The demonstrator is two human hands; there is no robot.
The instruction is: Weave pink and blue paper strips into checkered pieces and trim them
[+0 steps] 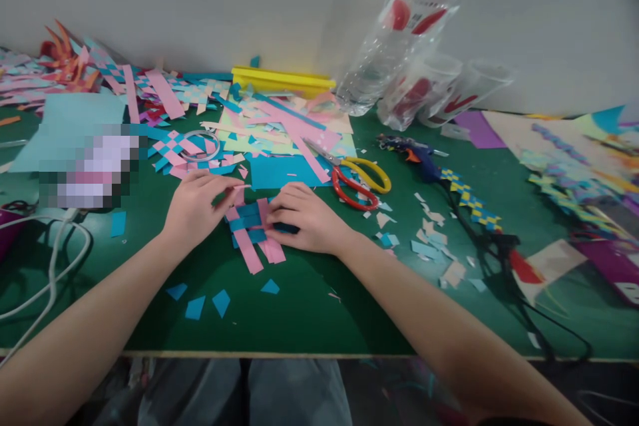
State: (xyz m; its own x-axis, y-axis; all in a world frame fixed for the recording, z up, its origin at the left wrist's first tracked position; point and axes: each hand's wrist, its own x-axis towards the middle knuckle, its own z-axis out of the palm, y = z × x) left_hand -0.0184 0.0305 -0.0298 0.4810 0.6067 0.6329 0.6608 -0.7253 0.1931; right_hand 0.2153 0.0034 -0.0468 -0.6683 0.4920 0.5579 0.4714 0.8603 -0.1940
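A small weave of pink and blue paper strips [248, 218] lies on the green table between my hands. My left hand [198, 205] pinches the upper end of a pink paper strip [239, 196] at the weave's top left corner. My right hand [305, 218] rests on the weave's right side, its fingers bent over the strips; the fingertips are partly hidden. Loose pink strip ends point toward me below the weave. Just beyond my right hand lie scissors [360, 181] with one red and one yellow handle.
Small blue scraps [196, 307] lie near the front edge of the green table [309, 319]. Paper strips and a yellow tray [283, 82] are at the back. A plastic bottle [394, 33] and cups lean by the wall. A glue gun [417, 154] and its cable lie right, white cables [54, 259] left.
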